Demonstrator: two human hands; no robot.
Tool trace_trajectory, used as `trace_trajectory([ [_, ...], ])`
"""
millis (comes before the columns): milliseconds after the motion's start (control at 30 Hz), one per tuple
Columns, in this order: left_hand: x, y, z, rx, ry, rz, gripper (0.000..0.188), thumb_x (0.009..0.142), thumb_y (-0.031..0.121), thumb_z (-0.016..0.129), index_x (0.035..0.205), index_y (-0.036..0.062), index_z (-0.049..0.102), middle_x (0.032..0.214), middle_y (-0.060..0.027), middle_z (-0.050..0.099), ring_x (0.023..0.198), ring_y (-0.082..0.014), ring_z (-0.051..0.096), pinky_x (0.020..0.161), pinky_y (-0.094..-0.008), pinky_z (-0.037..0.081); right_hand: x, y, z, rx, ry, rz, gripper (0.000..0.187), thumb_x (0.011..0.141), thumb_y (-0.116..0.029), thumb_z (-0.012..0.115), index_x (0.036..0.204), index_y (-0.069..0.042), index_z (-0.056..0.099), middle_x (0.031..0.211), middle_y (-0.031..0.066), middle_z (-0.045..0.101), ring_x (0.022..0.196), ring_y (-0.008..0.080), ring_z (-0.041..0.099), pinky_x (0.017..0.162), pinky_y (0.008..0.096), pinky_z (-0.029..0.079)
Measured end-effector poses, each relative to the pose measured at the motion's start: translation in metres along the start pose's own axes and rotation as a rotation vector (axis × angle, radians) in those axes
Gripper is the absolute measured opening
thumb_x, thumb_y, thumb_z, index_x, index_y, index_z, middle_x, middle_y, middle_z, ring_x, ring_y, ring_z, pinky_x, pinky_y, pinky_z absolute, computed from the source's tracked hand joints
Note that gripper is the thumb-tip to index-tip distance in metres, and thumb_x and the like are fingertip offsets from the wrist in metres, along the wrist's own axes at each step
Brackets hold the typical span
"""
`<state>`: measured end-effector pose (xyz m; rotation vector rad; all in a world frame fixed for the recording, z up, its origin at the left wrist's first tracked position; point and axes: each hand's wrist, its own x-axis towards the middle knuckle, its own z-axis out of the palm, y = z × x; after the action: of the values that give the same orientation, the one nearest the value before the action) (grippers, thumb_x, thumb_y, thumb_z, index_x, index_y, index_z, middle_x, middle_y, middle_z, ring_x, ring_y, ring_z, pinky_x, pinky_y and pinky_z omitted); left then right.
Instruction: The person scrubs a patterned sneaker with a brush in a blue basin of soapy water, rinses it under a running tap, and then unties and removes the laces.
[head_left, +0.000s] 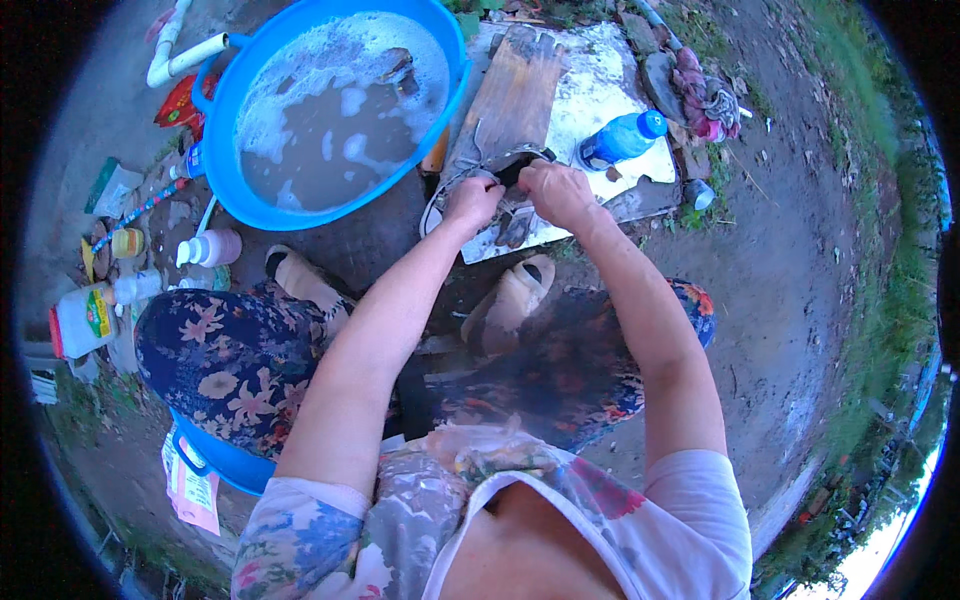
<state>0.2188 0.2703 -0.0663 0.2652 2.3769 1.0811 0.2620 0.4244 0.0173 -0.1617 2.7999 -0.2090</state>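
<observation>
In front of me, a greyish shoe (512,166) with a dark opening and a pale sole edge rests at the near end of a worn wooden board (515,85). My left hand (474,202) is closed on its left side, fingers pinched at the rim of the opening. On the other side, my right hand (560,192) grips the edge of the opening with curled fingers. Loose laces trail near the board, and my hands hide part of the shoe. Just right of my right hand lies a blue bottle (622,138).
Left of the board stands a big blue basin (222,150) of murky, foamy water with something dark in it. A white sheet (600,75) lies under the board. Several bottles and a white jug (82,322) stand at the left; wet cloth (705,95) lies far right.
</observation>
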Motion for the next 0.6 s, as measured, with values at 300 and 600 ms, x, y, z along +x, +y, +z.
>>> trace_trajectory([
  [300,-0.024,0.022,-0.025,-1.001,-0.043,-0.26,0.016,0.086,0.021,0.058,0.085,0.006,0.062,0.075,-0.0021,0.062,0.062,-0.0078,0.056,0.05,-0.0241,0.043,-0.01,0.0,0.009,-0.204,0.194,-0.022,0.017,0.073,-0.013,0.059,0.089,-0.017,0.064,0.092,-0.0002,0.058,0.094,0.0186,0.056,0.075,0.0392,0.04],
  [600,-0.034,0.028,-0.053,-1.489,-0.081,-0.21,0.032,0.093,0.023,0.049,0.125,0.0155,0.05,0.096,-0.0066,0.063,0.074,-0.0123,0.059,0.058,-0.0236,0.045,-0.012,0.036,-0.003,0.005,0.25,0.023,0.028,0.076,-0.01,0.056,0.101,-0.016,0.066,0.102,0.0042,0.059,0.098,0.0246,0.056,0.08,0.0395,0.045],
])
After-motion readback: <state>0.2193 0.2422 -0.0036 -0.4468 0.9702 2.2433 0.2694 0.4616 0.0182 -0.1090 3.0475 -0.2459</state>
